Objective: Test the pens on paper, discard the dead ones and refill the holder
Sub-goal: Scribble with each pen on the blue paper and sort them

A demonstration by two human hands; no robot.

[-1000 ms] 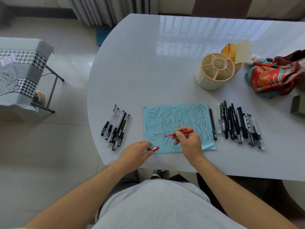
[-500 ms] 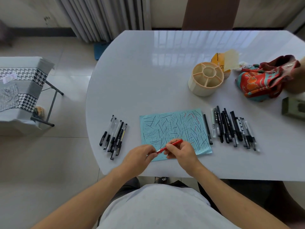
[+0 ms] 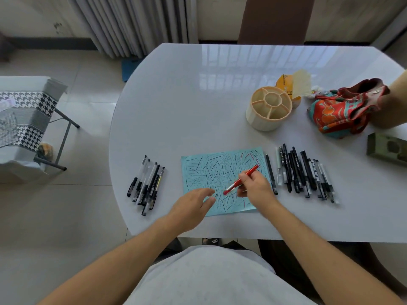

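Note:
My right hand (image 3: 256, 187) grips a red pen (image 3: 247, 175) over the blue test paper (image 3: 211, 170), which is covered in black and red strokes. The pen's lower end points toward my left hand (image 3: 193, 205), which hovers with relaxed fingers over the paper's near left corner and holds nothing. Several black and clear pens (image 3: 147, 183) lie grouped left of the paper. A larger row of pens (image 3: 304, 172) lies to its right, with one black pen (image 3: 271, 172) against the paper's edge. The cream round holder (image 3: 268, 107) stands empty behind them.
A red patterned cloth bag (image 3: 343, 108), a yellow box (image 3: 288, 84) and a green box (image 3: 387, 148) sit at the right. Another person's arm (image 3: 394, 102) rests by the bag. The white table's (image 3: 176, 111) curved edge runs left; a houndstooth stool (image 3: 24, 115) stands beyond.
My left hand brought the red cap to the pen's tip, then let go and drew back. My right hand swung the pen up and to the right.

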